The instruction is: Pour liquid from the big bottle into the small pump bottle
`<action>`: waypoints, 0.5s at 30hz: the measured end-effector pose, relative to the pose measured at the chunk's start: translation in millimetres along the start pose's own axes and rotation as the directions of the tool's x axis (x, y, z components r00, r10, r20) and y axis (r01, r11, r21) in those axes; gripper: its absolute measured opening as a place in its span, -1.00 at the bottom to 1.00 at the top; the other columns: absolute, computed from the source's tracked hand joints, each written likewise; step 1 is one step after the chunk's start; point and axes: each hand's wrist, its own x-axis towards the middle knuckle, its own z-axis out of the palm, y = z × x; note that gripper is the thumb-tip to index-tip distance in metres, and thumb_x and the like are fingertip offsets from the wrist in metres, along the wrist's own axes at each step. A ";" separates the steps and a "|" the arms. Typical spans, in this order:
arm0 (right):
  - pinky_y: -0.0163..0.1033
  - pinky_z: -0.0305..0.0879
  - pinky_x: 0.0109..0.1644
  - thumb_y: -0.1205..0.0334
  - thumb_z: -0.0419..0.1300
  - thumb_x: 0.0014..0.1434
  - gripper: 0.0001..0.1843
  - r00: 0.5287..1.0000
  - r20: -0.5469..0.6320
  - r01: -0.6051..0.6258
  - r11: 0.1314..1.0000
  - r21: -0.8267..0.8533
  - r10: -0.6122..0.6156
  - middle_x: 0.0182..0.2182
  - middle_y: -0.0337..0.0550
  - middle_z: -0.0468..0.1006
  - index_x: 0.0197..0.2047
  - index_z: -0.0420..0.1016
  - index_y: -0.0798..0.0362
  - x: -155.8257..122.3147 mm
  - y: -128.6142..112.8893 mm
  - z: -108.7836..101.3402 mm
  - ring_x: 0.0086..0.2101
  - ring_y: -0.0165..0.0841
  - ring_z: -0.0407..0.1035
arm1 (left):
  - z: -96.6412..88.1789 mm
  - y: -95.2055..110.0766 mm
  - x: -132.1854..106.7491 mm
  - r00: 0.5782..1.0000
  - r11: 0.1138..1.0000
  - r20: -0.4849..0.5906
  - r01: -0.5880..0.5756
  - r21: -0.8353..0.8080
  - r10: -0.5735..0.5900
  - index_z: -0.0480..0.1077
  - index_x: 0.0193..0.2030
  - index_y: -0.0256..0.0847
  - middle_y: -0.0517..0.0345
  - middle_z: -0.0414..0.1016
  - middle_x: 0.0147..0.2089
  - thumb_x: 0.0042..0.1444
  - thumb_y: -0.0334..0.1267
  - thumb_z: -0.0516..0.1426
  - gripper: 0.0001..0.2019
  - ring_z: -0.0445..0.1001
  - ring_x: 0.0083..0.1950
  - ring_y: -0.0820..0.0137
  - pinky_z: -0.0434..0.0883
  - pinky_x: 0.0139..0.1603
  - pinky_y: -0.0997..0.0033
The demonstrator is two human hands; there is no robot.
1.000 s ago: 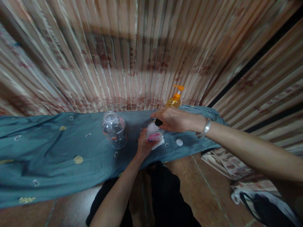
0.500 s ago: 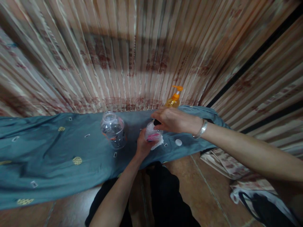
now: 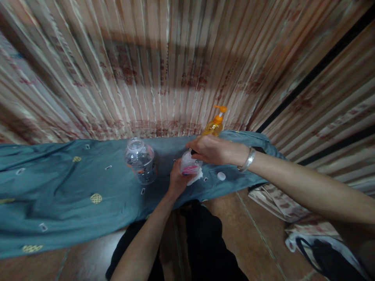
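My left hand (image 3: 179, 178) is wrapped round the side of a small clear plastic container (image 3: 189, 164) with pink on its lower part. White paper or tissue (image 3: 197, 177) lies under and beside it. Over the container's top is my right hand (image 3: 206, 148), its fingers closed on a small black object (image 3: 193, 152); the rest of that object is hidden, so its kind cannot be made out. Behind the right hand stands a yellow pump bottle (image 3: 213, 127) with an orange pump head. A larger clear plastic jar (image 3: 142, 162) with no lid stands to the left.
A green patterned cloth (image 3: 73, 183) covers the narrow surface. A round white cap (image 3: 221, 176) lies on it at the right. Pleated curtains (image 3: 164, 78) hang close behind. Bags (image 3: 325, 249) rest on the tiled floor at the lower right.
My right hand has shifted very slightly at the container's top. The left hand and the container keep their place.
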 end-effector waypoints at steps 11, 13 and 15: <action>-0.07 0.66 0.18 0.33 0.36 0.72 -0.67 0.994 0.100 -0.029 0.996 -0.085 0.038 0.18 0.26 0.95 0.43 0.76 0.21 -1.5 -8.3 -10.5 0.20 0.05 0.87 | 0.5 0.2 -0.7 1.000 1.000 -0.013 0.000 -0.016 0.000 0.64 0.14 -0.04 0.12 0.81 0.07 -0.15 -0.34 0.69 -0.31 0.83 0.15 0.00 0.76 0.29 -0.01; -0.08 0.62 0.10 0.24 0.41 0.72 -0.70 0.995 0.074 -0.054 0.993 -0.108 0.062 0.10 0.26 0.95 0.36 0.78 0.21 -1.4 -5.4 -6.1 0.13 0.06 0.87 | 0.8 0.3 -1.1 1.000 1.000 -0.009 0.001 -0.020 -0.001 0.64 0.16 -0.03 0.13 0.82 0.07 -0.14 -0.32 0.68 -0.31 0.84 0.11 0.02 0.76 0.24 0.02; -0.13 0.59 0.11 0.28 0.51 0.62 -0.71 1.000 -0.004 0.009 0.999 -0.042 -0.010 0.17 0.20 0.94 0.32 0.79 0.14 -1.2 -0.5 -0.2 0.15 0.01 0.85 | 0.7 0.9 -1.2 1.000 1.000 -0.005 0.001 -0.021 -0.001 0.64 0.18 -0.02 0.13 0.83 0.08 -0.12 -0.30 0.68 -0.31 0.83 0.10 0.03 0.77 0.23 0.03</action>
